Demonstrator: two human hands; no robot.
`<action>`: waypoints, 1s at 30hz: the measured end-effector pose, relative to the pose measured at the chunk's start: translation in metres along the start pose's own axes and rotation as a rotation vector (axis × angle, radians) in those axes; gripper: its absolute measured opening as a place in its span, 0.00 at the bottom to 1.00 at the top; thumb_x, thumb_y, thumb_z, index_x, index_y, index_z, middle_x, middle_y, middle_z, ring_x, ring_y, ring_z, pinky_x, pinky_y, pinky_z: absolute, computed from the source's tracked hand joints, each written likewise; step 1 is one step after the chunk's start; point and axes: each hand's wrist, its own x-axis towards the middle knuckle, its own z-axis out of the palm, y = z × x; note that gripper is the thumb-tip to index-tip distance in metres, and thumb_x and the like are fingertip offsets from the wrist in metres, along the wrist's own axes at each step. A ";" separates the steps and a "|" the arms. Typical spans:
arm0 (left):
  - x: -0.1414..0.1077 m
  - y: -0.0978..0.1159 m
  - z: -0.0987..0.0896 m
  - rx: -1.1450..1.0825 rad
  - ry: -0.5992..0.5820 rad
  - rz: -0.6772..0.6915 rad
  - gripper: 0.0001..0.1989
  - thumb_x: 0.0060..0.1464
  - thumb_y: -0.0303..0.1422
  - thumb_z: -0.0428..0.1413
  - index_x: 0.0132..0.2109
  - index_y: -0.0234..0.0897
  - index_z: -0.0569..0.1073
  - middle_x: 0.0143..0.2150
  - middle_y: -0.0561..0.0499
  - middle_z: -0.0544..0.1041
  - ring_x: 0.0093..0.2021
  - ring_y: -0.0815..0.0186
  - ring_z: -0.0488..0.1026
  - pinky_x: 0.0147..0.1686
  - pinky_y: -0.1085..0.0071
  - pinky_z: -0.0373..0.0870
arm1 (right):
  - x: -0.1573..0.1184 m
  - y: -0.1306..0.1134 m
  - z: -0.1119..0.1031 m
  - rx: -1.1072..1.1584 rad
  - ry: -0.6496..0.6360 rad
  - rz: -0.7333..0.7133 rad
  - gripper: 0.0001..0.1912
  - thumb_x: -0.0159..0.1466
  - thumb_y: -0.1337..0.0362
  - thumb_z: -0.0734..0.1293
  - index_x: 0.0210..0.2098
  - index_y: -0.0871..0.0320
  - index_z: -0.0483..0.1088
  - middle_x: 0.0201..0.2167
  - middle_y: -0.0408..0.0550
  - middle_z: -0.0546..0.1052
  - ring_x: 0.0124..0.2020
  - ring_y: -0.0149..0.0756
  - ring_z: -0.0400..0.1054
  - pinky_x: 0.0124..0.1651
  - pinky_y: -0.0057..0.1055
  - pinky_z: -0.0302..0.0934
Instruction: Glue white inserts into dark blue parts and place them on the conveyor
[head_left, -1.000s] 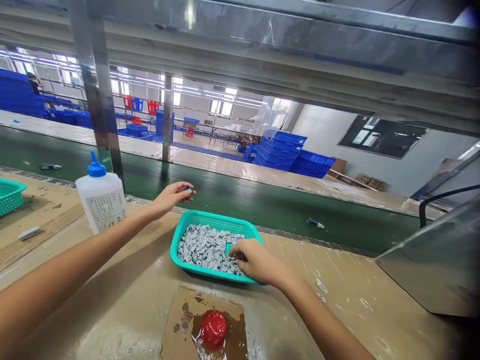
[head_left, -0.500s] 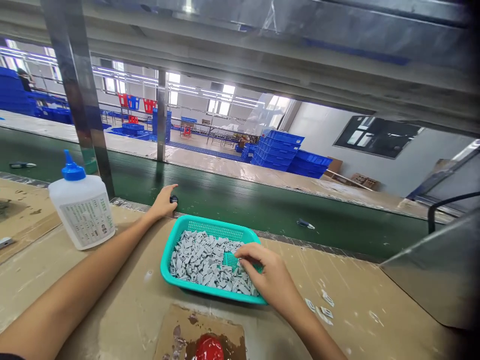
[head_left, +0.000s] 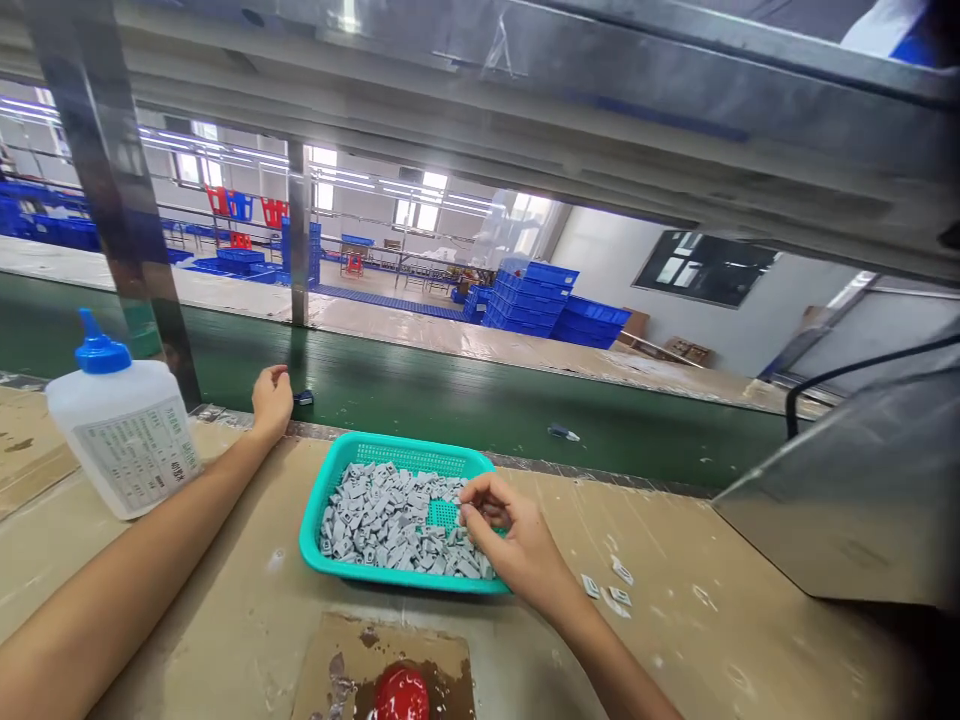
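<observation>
My left hand (head_left: 272,400) is at the near edge of the green conveyor belt (head_left: 420,410), its fingers loosely bent and nothing visible in them. Just right of it, a small dark part (head_left: 303,398) lies on the belt. My right hand (head_left: 514,535) is over the right side of a turquoise basket (head_left: 315,545), thumb and forefinger pinched on what looks like a small grey plastic piece, mostly hidden by the fingers. Many similar grey plastic pieces (head_left: 382,515) fill the basket, with a bare patch of its mesh floor showing near my fingertips.
A white bottle (head_left: 127,440) with a blue nozzle cap stands beyond my left forearm. In front, a red glossy object (head_left: 401,692) rests on stained cardboard (head_left: 322,665). Several pale pieces (head_left: 619,596) lie at right. Another dark part (head_left: 564,433) is on the belt.
My left hand has drawn left, away from the dark part, and its fingers are more bent. The view has shifted; the belt parts appear further left. My right hand stays over the basket.
</observation>
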 end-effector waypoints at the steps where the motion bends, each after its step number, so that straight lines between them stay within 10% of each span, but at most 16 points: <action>1: 0.000 0.000 0.000 -0.001 0.014 -0.008 0.11 0.53 0.29 0.46 0.44 0.31 0.66 0.43 0.45 0.69 0.47 0.62 0.65 0.47 0.59 0.61 | 0.000 0.001 -0.001 0.090 0.035 0.036 0.02 0.52 0.67 0.63 0.25 0.58 0.63 0.19 0.40 0.65 0.21 0.27 0.59 0.22 0.24 0.54; 10: -0.011 0.008 -0.004 0.037 0.043 0.074 0.22 0.44 0.21 0.50 0.50 0.34 0.61 0.51 0.42 0.55 0.50 0.58 0.61 0.53 0.57 0.53 | -0.002 -0.016 -0.032 0.326 0.085 0.198 0.11 0.51 0.62 0.66 0.30 0.59 0.61 0.19 0.40 0.69 0.18 0.26 0.62 0.19 0.23 0.56; 17: -0.015 0.010 -0.004 0.051 0.023 0.257 0.28 0.39 0.17 0.51 0.50 0.31 0.61 0.50 0.43 0.53 0.54 0.58 0.56 0.55 0.62 0.52 | -0.035 -0.013 -0.047 0.215 -0.110 0.385 0.14 0.53 0.57 0.67 0.32 0.61 0.62 0.20 0.43 0.71 0.18 0.28 0.65 0.20 0.25 0.57; 30: -0.010 0.006 -0.006 0.116 -0.012 0.233 0.25 0.40 0.17 0.50 0.50 0.23 0.61 0.49 0.42 0.51 0.54 0.59 0.54 0.57 0.64 0.47 | -0.049 -0.003 -0.043 -0.106 -0.086 0.342 0.16 0.55 0.52 0.64 0.33 0.60 0.64 0.21 0.43 0.69 0.22 0.29 0.63 0.23 0.26 0.58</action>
